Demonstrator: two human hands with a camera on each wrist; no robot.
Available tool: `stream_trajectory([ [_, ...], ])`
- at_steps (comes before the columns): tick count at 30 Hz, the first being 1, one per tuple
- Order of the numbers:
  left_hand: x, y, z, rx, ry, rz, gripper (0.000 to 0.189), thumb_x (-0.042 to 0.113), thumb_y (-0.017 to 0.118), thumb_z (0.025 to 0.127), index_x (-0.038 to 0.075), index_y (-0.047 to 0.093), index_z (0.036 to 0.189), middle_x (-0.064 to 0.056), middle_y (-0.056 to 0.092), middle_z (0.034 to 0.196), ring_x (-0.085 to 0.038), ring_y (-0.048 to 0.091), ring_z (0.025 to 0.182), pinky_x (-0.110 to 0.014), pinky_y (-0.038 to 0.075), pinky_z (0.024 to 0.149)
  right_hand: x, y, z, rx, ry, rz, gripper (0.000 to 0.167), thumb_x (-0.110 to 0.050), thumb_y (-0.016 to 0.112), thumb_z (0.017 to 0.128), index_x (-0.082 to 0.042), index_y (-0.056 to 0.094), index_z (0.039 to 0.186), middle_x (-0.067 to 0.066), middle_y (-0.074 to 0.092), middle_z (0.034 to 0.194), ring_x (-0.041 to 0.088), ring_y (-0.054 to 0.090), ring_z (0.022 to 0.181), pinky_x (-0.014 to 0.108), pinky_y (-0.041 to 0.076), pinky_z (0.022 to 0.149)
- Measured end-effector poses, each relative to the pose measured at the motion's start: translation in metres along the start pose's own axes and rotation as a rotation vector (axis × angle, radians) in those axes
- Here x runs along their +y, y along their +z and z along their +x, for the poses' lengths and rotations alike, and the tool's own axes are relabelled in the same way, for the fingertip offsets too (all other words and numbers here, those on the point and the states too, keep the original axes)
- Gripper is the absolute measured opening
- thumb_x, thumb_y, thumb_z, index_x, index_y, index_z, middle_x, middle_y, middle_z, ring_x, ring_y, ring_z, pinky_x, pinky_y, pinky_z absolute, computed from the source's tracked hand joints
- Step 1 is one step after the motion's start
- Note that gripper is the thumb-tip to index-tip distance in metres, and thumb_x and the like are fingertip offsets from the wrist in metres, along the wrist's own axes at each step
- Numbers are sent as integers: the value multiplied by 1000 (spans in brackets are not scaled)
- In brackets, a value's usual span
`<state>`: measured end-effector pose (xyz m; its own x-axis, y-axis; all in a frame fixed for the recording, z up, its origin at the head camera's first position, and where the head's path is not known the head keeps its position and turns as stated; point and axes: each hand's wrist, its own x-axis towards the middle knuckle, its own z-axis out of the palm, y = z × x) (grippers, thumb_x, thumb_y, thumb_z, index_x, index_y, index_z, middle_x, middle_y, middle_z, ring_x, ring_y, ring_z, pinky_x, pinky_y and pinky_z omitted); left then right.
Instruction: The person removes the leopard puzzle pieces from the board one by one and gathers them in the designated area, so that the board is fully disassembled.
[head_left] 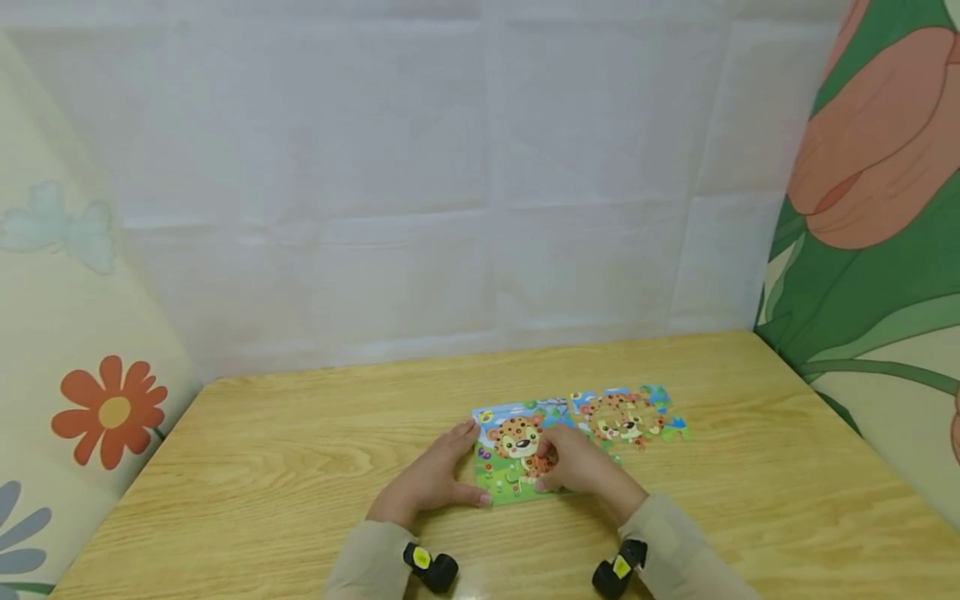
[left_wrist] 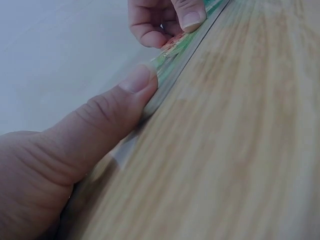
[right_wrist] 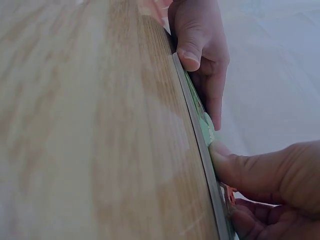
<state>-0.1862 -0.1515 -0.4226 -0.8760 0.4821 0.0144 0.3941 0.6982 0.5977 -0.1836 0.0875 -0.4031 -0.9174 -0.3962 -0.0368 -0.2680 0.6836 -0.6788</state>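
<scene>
A leopard jigsaw board point(head_left: 495, 483) lies flat on the table in the head view. My left hand point(head_left: 435, 475) rests against its left side, fingers spread towards the upper left corner and thumb on the near edge. Over the lower right part of the board, my right hand point(head_left: 581, 467) has thumb and fingers curled together, pinching a puzzle piece point(head_left: 528, 481) at the leopard's body. The right wrist view shows a pale green piece point(right_wrist: 207, 129) tilted up from the board beside the right thumb. The right hand hides the board's right part.
Just right of the board, several joined or overlapping leopard puzzle pieces point(head_left: 626, 412) lie on the wooden table point(head_left: 300, 450). One blue and green piece point(head_left: 677, 427) sticks out at their right end. A white cloth point(head_left: 360, 183) hangs behind the table, with painted panels on both sides.
</scene>
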Motion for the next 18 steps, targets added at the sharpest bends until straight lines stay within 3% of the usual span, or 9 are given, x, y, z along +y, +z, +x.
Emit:
stream_trajectory([
  [5,-1,1,0,2,-4,4,104,42,80,64,-1,28,143,-17,18,153,-38,15,139,-52,14,113,-2,1,-1,11,2,-2,32,-9,80,68,-7,52,82,3,48,86,18,43,78,31,41,66],
  [9,-1,1,0,-1,-2,4,105,43,80,64,-1,28,144,-16,18,153,-37,15,140,-52,14,113,-1,1,-3,26,-10,23,35,-8,80,68,-8,48,81,3,47,80,17,42,73,29,38,61],
  [13,-1,2,0,-4,-3,1,105,43,80,64,0,28,144,-16,18,153,-37,15,140,-52,14,113,3,0,-3,36,-31,100,33,-5,79,69,-8,49,81,1,47,72,15,43,65,26,38,55],
  [18,-2,3,0,1,-2,5,105,42,80,64,0,28,144,-15,18,153,-37,15,140,-52,14,114,12,-5,1,13,-51,243,18,0,71,76,-4,56,83,1,51,70,13,47,63,24,43,52],
])
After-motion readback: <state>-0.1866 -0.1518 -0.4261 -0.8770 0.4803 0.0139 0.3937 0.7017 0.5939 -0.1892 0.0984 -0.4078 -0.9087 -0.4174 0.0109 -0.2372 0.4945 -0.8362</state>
